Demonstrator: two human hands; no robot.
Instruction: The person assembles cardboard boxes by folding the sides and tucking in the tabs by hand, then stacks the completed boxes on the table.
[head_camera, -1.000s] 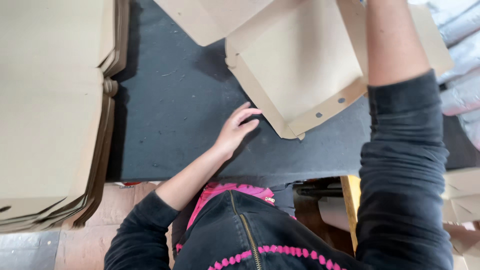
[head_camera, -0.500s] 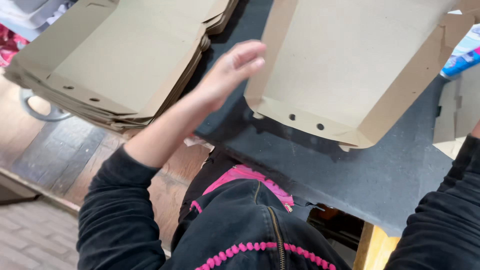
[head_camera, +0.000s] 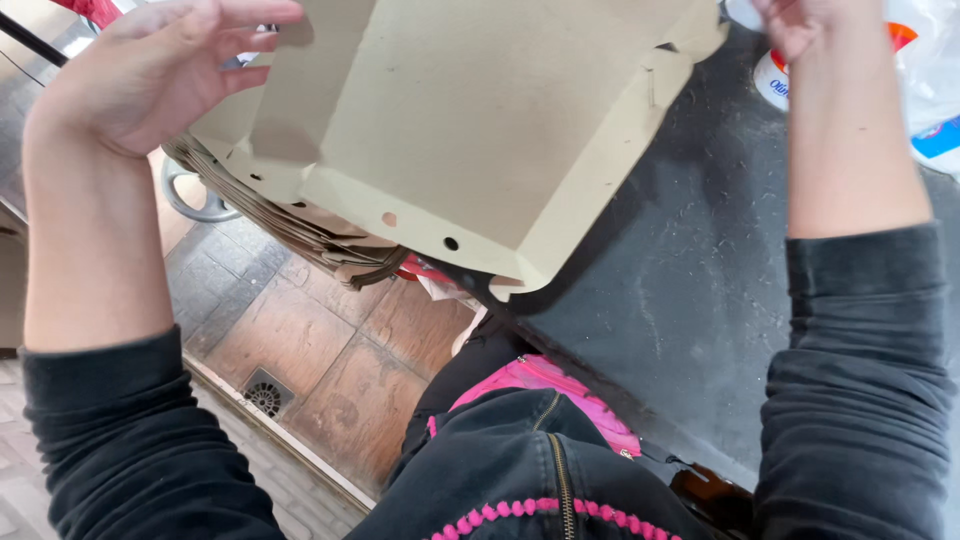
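While held aloft over the dark worktop (head_camera: 700, 300) near edge, cardboard box blank (head_camera: 480, 130): side walls half raised, unlocked; left hand (head_camera: 150, 70) fingers pinching flap, right hand (head_camera: 810, 25) gripping far corner.

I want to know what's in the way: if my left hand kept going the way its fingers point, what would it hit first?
Your left hand points toward the raised cardboard box blank; its fingertips look already at the blank's folded side flap, so the cardboard comes first, though depth is hard to judge.
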